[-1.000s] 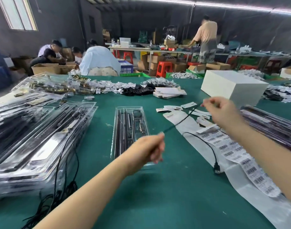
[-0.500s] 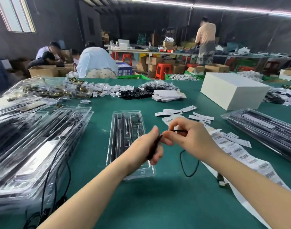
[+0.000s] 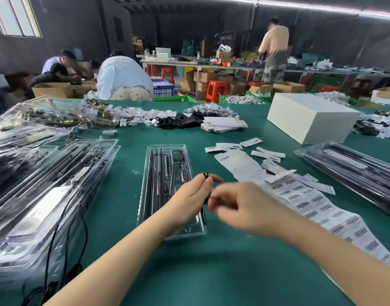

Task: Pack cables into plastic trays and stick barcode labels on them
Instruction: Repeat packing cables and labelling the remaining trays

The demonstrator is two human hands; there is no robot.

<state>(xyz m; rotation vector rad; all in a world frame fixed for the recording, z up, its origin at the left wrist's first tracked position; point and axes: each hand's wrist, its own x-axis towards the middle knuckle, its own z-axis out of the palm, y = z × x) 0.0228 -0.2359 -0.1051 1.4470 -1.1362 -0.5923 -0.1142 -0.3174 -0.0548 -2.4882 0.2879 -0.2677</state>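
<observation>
The left hand (image 3: 193,200) is pinching the coiled black cable (image 3: 204,176) at frame centre, over the clear tray (image 3: 145,195). The blurred right hand (image 3: 236,203) is apparently winding it, grip unclear. Keeping the loops tight and even should help them seat.

The black cable (image 3: 204,196), stretched out between two well-separated hands a second ago, is now gathered into a short bundle gripped in the left hand (image 3: 193,198) over the near end of the clear tray (image 3: 167,188). The right hand (image 3: 238,204) is brought in just beside the left; it is blurred, so its grip cannot be told. The cable's trailing end is no longer seen on the label sheet (image 3: 317,202).
</observation>
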